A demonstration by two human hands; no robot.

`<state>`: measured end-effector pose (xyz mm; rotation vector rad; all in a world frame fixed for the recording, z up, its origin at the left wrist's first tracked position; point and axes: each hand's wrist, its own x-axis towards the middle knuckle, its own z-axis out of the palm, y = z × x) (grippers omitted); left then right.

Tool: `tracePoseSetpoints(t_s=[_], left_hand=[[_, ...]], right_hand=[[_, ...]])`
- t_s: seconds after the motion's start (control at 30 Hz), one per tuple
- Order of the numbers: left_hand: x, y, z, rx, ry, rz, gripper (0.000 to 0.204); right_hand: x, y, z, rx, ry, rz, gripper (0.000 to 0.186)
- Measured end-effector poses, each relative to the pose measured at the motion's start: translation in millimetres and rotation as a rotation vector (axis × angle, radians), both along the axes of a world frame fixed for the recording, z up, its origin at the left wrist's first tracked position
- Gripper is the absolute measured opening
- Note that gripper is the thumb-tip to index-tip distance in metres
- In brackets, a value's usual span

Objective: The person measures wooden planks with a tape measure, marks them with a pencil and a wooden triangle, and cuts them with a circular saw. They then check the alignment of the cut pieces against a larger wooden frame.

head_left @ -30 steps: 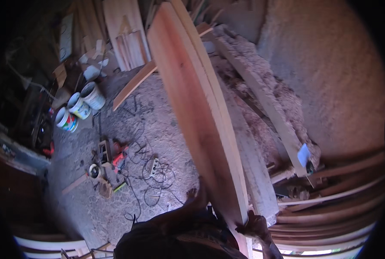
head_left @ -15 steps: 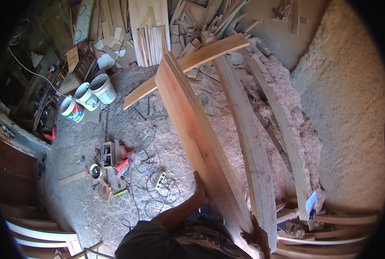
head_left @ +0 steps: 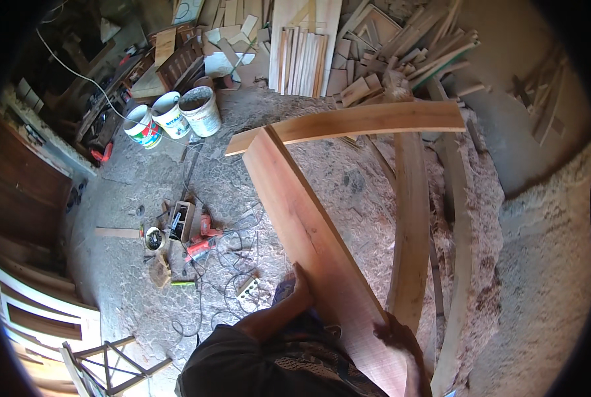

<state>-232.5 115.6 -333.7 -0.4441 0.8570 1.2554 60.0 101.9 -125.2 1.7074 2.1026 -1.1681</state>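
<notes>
A long reddish plank (head_left: 312, 238) runs diagonally up from my body, its far end over a crosswise board (head_left: 375, 116); I cannot tell if they touch. My left hand (head_left: 298, 288) is closed on the plank's left edge, near my dark shirt. My right hand (head_left: 394, 337) grips the opposite edge lower down, its fingers partly in shadow. Long weathered timbers (head_left: 408, 225) lie beside the plank on the right, among shavings.
Three buckets (head_left: 199, 116), red power tools (head_left: 199, 248), cables and a power strip (head_left: 247, 289) are on the floor at left. Stacked offcuts (head_left: 408, 53) line the back. A frame (head_left: 110, 360) and white panels (head_left: 37, 311) stand lower left, a rough wall (head_left: 547, 231) at right.
The plank's far end has come down from the top of the picture to near the crosswise board. The view has shifted, showing more of the lower-left frames. Both hands still hold the plank.
</notes>
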Motion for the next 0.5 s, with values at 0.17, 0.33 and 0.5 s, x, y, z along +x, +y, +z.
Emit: tracePoseSetpoints(t_s=[0.17,0.33,0.5], left_hand=[[-44,81,-71,-0.062,-0.045,0.139,0.100],[-94,174,-104,0.147,-0.131,0.239,0.103],[-165,262,-156,0.286,-0.195,0.334,0.102]], right_hand=[[-21,140,-67,0.086,0.097,0.224,0.051],[-73,288,-146,0.088,-0.085,0.401,0.047],[-164,427,-209,-0.193,-0.201,0.402,0.076]])
